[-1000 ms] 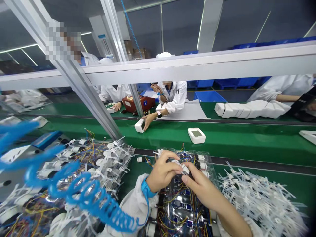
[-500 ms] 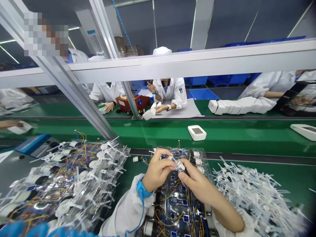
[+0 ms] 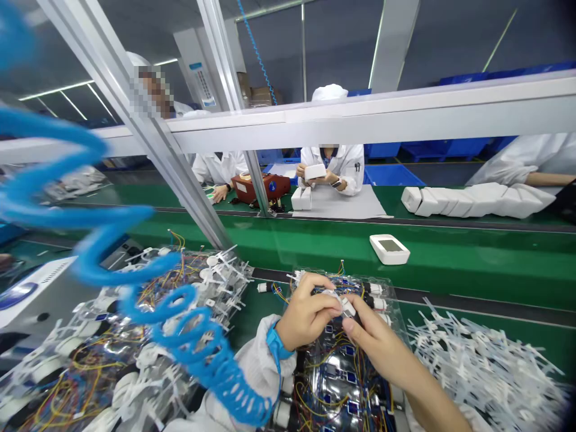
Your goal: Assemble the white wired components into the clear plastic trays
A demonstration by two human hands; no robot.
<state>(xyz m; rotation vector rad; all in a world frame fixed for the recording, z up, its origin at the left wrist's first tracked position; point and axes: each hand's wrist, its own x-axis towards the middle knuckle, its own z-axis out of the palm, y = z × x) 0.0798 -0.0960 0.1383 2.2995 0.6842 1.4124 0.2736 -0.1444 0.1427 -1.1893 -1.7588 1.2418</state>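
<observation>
My left hand (image 3: 308, 315), with a blue wrist strap (image 3: 278, 342) around the wrist, pinches a thin whitish piece (image 3: 332, 293) between thumb and fingertips. Close against it, my right hand (image 3: 378, 342) grips a small white plastic part (image 3: 348, 306), dark on its lower side. The fingers partly cover both pieces, and I cannot tell whether they are joined. Beneath both hands lies a clear plastic tray (image 3: 390, 294) with wired assemblies: small blue boards, coloured wires and white-and-black cylinders.
Left stand trays of wired parts (image 3: 121, 348) with white strips; a blue coiled cord (image 3: 198, 336) hangs before them. A pile of white strip-like pieces (image 3: 481, 360) lies right. A white device (image 3: 389, 249) rests on the green belt (image 3: 315, 240). Co-workers sit beyond the metal frame (image 3: 324, 129).
The view has turned left, and the blue coiled cord now swings across its left side. Both hands keep their pinch. The co-worker opposite now holds a white device up in both hands.
</observation>
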